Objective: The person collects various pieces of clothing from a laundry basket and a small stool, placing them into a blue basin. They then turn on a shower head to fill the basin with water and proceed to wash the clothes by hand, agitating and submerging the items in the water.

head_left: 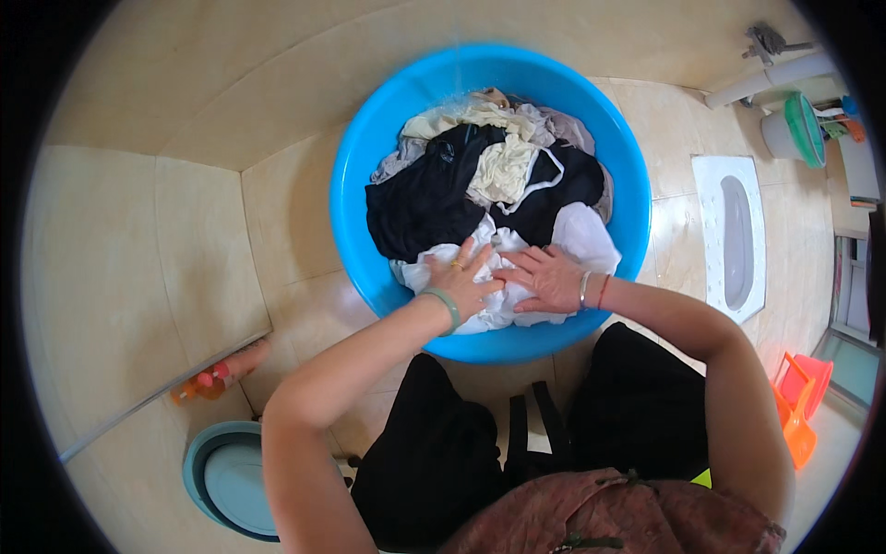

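A big round blue tub [637, 175] stands on the tiled floor in front of me, heaped with wet clothes. At its near side, my left hand [464, 279] lies with fingers spread on white cloth [489, 319]. Beside it my right hand [546, 277] presses on the same white cloth, its fingers stretched out. A white bulging piece [586, 237] sits right of that hand. Farther back are black garments [415, 203], one edged with a white strap, and a cream crumpled cloth [504, 171]. Water splashes at the tub's far side.
A white squat toilet [706, 212] is set in the floor at right. Beyond it stands a green-rimmed bucket [801, 129]. An orange dustpan [796, 415] lies at lower right. A grey-green basin [198, 471] and orange bottles [212, 379] are at lower left.
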